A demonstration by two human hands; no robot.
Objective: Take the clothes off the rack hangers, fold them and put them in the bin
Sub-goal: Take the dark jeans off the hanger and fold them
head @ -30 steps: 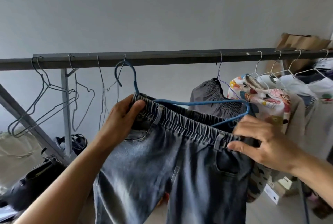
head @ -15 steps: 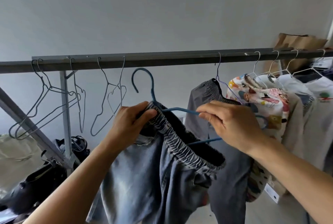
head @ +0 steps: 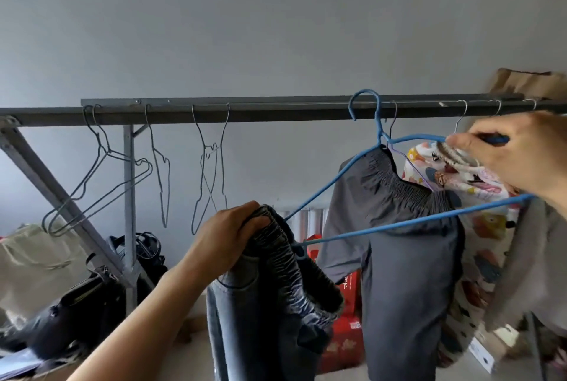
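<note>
Bare rail (head: 291, 110) beside wire hangers (head: 211, 147)

The left hand (head: 228, 235) gripped the bunched elastic waistband of the jeans (head: 264, 304), which hung below it. The right hand (head: 518, 156), higher up, held 1 shoulder of the blue hanger (head: 399, 225); its lower bar slanted down to the jeans beside the left hand. Its hook sat at the rail (head: 276, 110). Grey trousers (head: 408, 273) hung between the 2 hands, and bare wire hangers (head: 211, 147) hung above the left hand.
</note>
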